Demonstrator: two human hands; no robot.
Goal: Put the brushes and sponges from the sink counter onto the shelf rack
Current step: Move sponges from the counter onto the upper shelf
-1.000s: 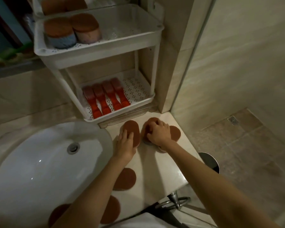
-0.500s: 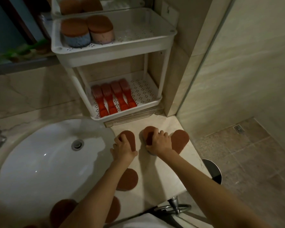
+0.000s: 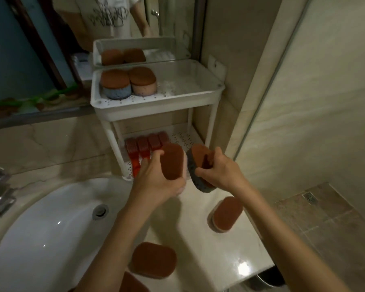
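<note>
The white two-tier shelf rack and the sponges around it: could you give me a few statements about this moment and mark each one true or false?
1. Each hand holds a brown-topped sponge. True: the left hand grips a brown-topped pink sponge, and the right hand grips a brown-topped grey sponge.
2. The upper tray of the white two-tier shelf rack is empty. False: two brown-topped sponges sit at its left end.
3. The red plastic brushes lie on the lower tray. True.
4. No sponges are left on the pale stone sink counter. False: at least two more lie there, one of them the brown-topped oval sponge near its right edge.
</note>
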